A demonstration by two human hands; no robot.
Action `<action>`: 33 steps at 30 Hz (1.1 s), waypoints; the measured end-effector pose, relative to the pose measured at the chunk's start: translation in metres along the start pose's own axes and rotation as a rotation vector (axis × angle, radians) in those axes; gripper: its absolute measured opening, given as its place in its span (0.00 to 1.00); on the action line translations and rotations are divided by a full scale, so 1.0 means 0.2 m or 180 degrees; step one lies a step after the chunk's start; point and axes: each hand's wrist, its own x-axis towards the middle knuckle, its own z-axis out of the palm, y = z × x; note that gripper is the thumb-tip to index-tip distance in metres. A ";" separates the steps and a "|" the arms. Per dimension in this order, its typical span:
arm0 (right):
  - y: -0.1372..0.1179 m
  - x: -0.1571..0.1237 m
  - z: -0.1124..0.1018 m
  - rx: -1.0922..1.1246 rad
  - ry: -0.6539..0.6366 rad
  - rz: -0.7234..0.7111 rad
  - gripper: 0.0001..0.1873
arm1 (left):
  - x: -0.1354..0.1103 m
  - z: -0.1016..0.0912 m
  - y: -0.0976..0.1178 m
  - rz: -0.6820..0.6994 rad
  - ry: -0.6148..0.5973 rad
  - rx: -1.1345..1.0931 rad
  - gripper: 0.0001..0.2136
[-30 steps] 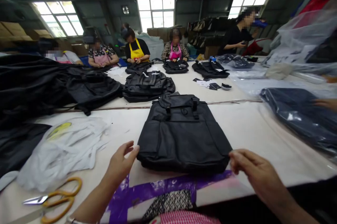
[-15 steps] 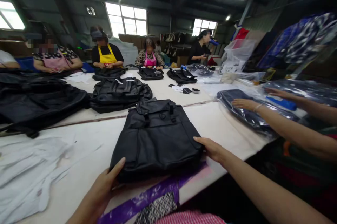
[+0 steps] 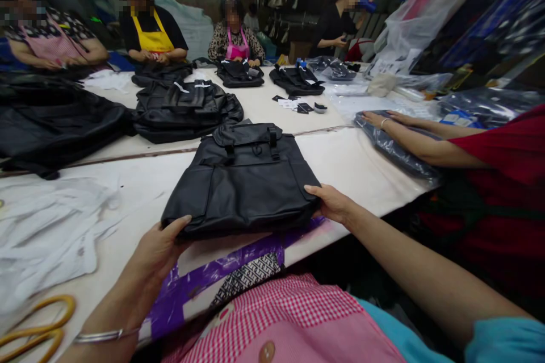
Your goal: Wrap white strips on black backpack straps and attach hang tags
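A black backpack [image 3: 242, 181] lies flat on the white table [image 3: 353, 164] in front of me, its flap and two buckle straps pointing away. My left hand [image 3: 159, 246] grips its near left corner, thumb on top. At the near right corner my right hand [image 3: 330, 202] holds the bag's edge, fingers curled under it. The near edge of the bag is lifted slightly off the table.
A person in red [image 3: 489, 181] at my right presses a plastic-wrapped bag [image 3: 395, 150]. More black backpacks [image 3: 183, 107] lie behind. White plastic sheets [image 3: 46, 232] and yellow scissors [image 3: 34, 332] lie at left. Several seated workers line the far side. Purple tape [image 3: 221, 269] marks the near edge.
Both my hands have closed on the backpack's near corners and the bag has shifted a little toward the right. My view has dropped and turned right.
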 end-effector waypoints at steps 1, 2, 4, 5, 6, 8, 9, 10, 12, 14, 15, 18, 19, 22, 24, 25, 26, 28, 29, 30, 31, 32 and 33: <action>0.02 -0.01 0.01 -0.0077 0.0052 -0.0055 0.22 | -0.01 -0.02 -0.01 0.0046 0.0021 0.0070 0.13; 0.04 -0.01 0.02 -0.0240 0.0130 -0.0026 0.23 | -0.02 -0.04 -0.02 0.0052 0.0035 0.0203 0.14; 0.07 -0.02 0.02 -0.0829 0.0377 0.0125 0.25 | -0.04 -0.10 -0.06 0.0052 0.0080 0.0728 0.18; 0.08 -0.03 0.01 -0.1254 0.0582 0.0108 0.27 | -0.05 -0.13 -0.07 0.0129 0.0141 0.1119 0.21; 0.09 -0.04 0.00 -0.1750 0.0859 -0.0067 0.30 | -0.06 -0.15 -0.07 0.0330 0.0257 0.1575 0.25; 0.06 -0.06 0.00 -0.2796 0.1429 -0.0938 0.34 | -0.09 -0.19 -0.03 0.1191 0.0527 0.2536 0.31; 0.04 -0.08 0.01 -0.3264 0.1547 -0.1521 0.35 | -0.11 -0.19 0.01 0.1775 0.0531 0.2958 0.33; 0.01 -0.10 0.04 -0.3668 0.1452 -0.2081 0.35 | -0.13 -0.18 0.05 0.2368 0.0387 0.3311 0.32; -0.05 -0.13 0.15 -0.4275 0.0646 -0.2877 0.34 | -0.16 -0.11 0.13 0.3336 -0.0333 0.3791 0.30; -0.08 -0.15 0.29 -0.4675 -0.0325 -0.3119 0.33 | -0.18 -0.01 0.18 0.3816 -0.1217 0.4140 0.28; -0.09 -0.15 0.36 -0.4830 -0.0645 -0.3123 0.33 | -0.18 0.05 0.19 0.3922 -0.1577 0.4320 0.28; -0.06 -0.11 0.52 -0.5245 -0.0900 -0.2999 0.27 | -0.14 0.19 0.14 0.4004 -0.2115 0.4818 0.25; -0.04 -0.10 0.55 -0.5369 -0.0848 -0.2979 0.23 | -0.12 0.21 0.11 0.4036 -0.2120 0.4903 0.22; 0.01 -0.06 0.56 -0.5630 -0.0520 -0.3166 0.21 | -0.07 0.22 0.02 0.4326 -0.1818 0.4913 0.15; 0.04 -0.06 0.54 -0.5732 -0.0395 -0.3411 0.22 | -0.07 0.20 -0.03 0.4635 -0.1596 0.4832 0.16; 0.05 -0.07 0.52 -0.5770 -0.0375 -0.3512 0.22 | -0.07 0.19 -0.05 0.4785 -0.1530 0.4800 0.16; 0.05 -0.07 0.51 -0.5803 -0.0380 -0.3577 0.22 | -0.08 0.18 -0.06 0.4903 -0.1512 0.4785 0.17; 0.05 -0.08 0.48 -0.5830 -0.0473 -0.3628 0.23 | -0.09 0.16 -0.07 0.5002 -0.1573 0.4807 0.17; 0.05 -0.08 0.46 -0.5833 -0.0557 -0.3627 0.23 | -0.09 0.14 -0.07 0.4981 -0.1628 0.4840 0.18; 0.04 -0.08 0.44 -0.5841 -0.0669 -0.3613 0.24 | -0.08 0.12 -0.06 0.4936 -0.1699 0.4869 0.18; 0.03 -0.08 0.41 -0.5858 -0.0786 -0.3585 0.25 | -0.07 0.09 -0.06 0.4861 -0.1768 0.4900 0.19; 0.02 -0.08 0.37 -0.5884 -0.0879 -0.3541 0.26 | -0.06 0.06 -0.05 0.4758 -0.1809 0.4925 0.21; 0.01 -0.08 0.33 -0.5915 -0.0934 -0.3486 0.28 | -0.04 0.02 -0.04 0.4651 -0.1805 0.4921 0.22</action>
